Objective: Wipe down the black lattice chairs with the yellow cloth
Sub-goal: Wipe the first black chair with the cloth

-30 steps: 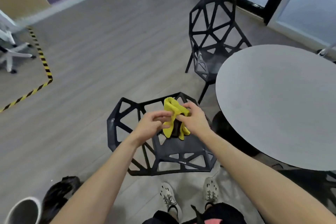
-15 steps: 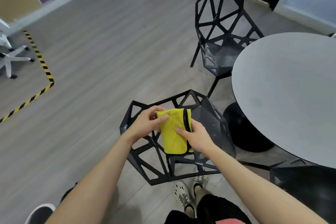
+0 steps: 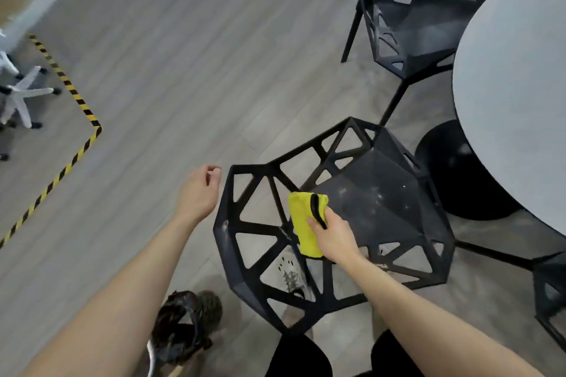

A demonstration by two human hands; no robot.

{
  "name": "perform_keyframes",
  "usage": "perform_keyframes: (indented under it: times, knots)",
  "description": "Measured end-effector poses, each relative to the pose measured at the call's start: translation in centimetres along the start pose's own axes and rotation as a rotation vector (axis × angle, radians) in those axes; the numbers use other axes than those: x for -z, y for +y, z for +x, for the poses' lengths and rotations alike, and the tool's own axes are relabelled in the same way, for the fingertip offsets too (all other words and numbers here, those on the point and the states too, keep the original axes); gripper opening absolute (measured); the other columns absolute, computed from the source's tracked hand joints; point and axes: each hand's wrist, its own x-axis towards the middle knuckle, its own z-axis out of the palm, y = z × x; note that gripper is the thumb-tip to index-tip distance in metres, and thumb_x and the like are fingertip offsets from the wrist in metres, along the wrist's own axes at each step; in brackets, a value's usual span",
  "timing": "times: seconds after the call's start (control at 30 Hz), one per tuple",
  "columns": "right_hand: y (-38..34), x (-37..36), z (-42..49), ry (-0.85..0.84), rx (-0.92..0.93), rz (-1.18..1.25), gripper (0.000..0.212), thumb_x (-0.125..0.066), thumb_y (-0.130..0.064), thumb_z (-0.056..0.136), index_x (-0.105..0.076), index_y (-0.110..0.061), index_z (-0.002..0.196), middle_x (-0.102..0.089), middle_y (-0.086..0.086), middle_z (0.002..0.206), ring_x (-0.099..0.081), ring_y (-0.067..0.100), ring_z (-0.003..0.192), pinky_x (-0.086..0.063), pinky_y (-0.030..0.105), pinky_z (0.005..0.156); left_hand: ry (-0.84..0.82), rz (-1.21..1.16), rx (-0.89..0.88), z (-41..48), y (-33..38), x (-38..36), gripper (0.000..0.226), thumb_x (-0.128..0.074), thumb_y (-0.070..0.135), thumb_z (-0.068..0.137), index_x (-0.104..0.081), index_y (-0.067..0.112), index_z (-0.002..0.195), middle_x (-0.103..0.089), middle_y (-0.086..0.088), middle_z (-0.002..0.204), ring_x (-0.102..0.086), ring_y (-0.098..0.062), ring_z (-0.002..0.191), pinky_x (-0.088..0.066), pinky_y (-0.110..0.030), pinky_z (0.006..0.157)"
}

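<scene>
A black lattice chair stands right in front of me, its dusty seat toward the round table. My right hand holds the folded yellow cloth against the chair where the backrest meets the seat, thumb on top of the cloth. My left hand hovers free just left of the backrest frame, fingers loosely curled and holding nothing. A second black lattice chair stands further back at the table. A corner of a third black chair shows at the right edge.
A round grey table on a black base fills the right side. A dark bag lies on the floor at my lower left. Yellow-black floor tape and a white office-chair base are at the far left.
My left hand let go of the cloth and moved left off the chair. My right hand alone now holds the folded cloth down on the chair. The view has tilted downward and closer.
</scene>
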Motion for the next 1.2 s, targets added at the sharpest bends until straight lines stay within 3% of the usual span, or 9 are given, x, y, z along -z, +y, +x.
perform_keyframes:
  times: [0.17, 0.33, 0.47, 0.53, 0.6, 0.7, 0.87, 1.03, 1.2]
  knots:
    - [-2.7, -3.8, 5.3, 0.173, -0.014, 0.107, 0.019, -0.058, -0.031, 0.107, -0.068, -0.018, 0.117, -0.072, 0.000, 0.108, -0.063, 0.022, 0.098, -0.045, 0.033, 0.082, -0.252, -0.087, 0.139, 4.8, -1.2, -3.3, 0.075, -0.019, 0.067, 0.109, -0.066, 0.018, 0.140, -0.067, -0.015, 0.141, -0.060, -0.038, 0.135, -0.041, -0.050, 0.120]
    - [-6.1, -8.3, 12.2, 0.296, -0.042, 0.163, 0.024, -0.053, -0.022, 0.108, -0.060, -0.014, 0.129, -0.068, 0.009, 0.104, -0.061, 0.029, 0.096, -0.044, 0.035, 0.081, -0.237, -0.236, 0.108, 4.7, -2.6, -6.2, 0.074, -0.016, 0.066, 0.103, -0.073, 0.019, 0.103, -0.069, -0.007, 0.094, -0.066, -0.031, 0.090, -0.056, -0.047, 0.089]
    - [-8.8, -13.4, 14.6, 0.299, -0.065, 0.127, 0.049, -0.047, -0.008, 0.100, -0.056, -0.023, 0.146, -0.070, 0.012, 0.125, -0.063, 0.036, 0.114, -0.046, 0.036, 0.086, -0.224, -0.254, 0.072, 4.8, -3.0, -6.8, 0.072, -0.015, 0.064, 0.104, -0.073, 0.023, 0.107, -0.067, 0.001, 0.094, -0.065, -0.027, 0.092, -0.050, -0.042, 0.084]
    - [-9.0, -15.4, 12.0, 0.317, -0.016, 0.165, 0.064, -0.047, -0.002, 0.095, -0.057, -0.035, 0.149, -0.068, 0.001, 0.139, -0.059, 0.027, 0.122, -0.048, 0.033, 0.098, -0.223, -0.284, 0.062, 4.7, -3.4, -6.9, 0.071, -0.016, 0.064, 0.103, -0.072, 0.021, 0.106, -0.067, 0.003, 0.092, -0.065, -0.026, 0.093, -0.049, -0.043, 0.088]
    - [-8.3, -15.6, 8.5, 0.291, 0.111, 0.223, 0.068, -0.048, 0.002, 0.094, -0.060, -0.038, 0.148, -0.068, -0.006, 0.139, -0.060, 0.016, 0.120, -0.048, 0.022, 0.102, -0.205, -0.334, 0.049, 4.6, -4.0, -7.3, 0.070, -0.018, 0.063, 0.102, -0.070, 0.016, 0.098, -0.068, 0.000, 0.089, -0.065, -0.025, 0.092, -0.048, -0.042, 0.086]
    - [-6.9, -14.1, 9.0, 0.275, 0.142, 0.192, 0.060, -0.048, 0.007, 0.095, -0.064, -0.023, 0.144, -0.067, -0.012, 0.127, -0.061, 0.012, 0.112, -0.041, 0.003, 0.088, -0.192, -0.380, 0.054, 4.7, -4.3, -7.7, 0.073, -0.022, 0.065, 0.101, -0.069, 0.011, 0.091, -0.069, -0.001, 0.088, -0.065, -0.025, 0.091, -0.047, -0.041, 0.084]
    - [-8.0, -13.2, 14.5, 0.298, -0.096, 0.097, 0.044, -0.042, 0.001, 0.093, -0.067, -0.011, 0.127, -0.069, 0.013, 0.106, -0.063, 0.040, 0.105, -0.043, 0.034, 0.077, -0.184, -0.365, 0.060, 5.2, -3.8, -7.6, 0.074, -0.021, 0.069, 0.098, -0.076, 0.021, 0.095, -0.071, 0.004, 0.089, -0.068, -0.029, 0.098, -0.049, -0.044, 0.093]
    - [-5.1, -14.2, 4.0, 0.076, 0.172, 0.247, 0.058, -0.045, 0.011, 0.088, -0.073, -0.017, 0.130, -0.075, -0.004, 0.116, -0.068, 0.013, 0.108, -0.053, 0.024, 0.096, -0.116, -0.310, 0.107, 4.7, -4.5, -7.5, 0.065, -0.027, 0.056, 0.115, -0.076, 0.013, 0.113, -0.076, -0.007, 0.117, -0.066, -0.028, 0.117, -0.045, -0.040, 0.105]
    - [-5.6, -10.9, 11.4, 0.249, -0.046, 0.219, 0.049, -0.043, 0.003, 0.095, -0.068, -0.015, 0.133, -0.068, 0.005, 0.109, -0.063, 0.029, 0.104, -0.047, 0.031, 0.086, -0.139, -0.301, 0.026, 5.2, -3.8, -7.3, 0.069, -0.020, 0.057, 0.110, -0.079, 0.022, 0.099, -0.074, 0.000, 0.094, -0.068, -0.027, 0.101, -0.049, -0.046, 0.103]
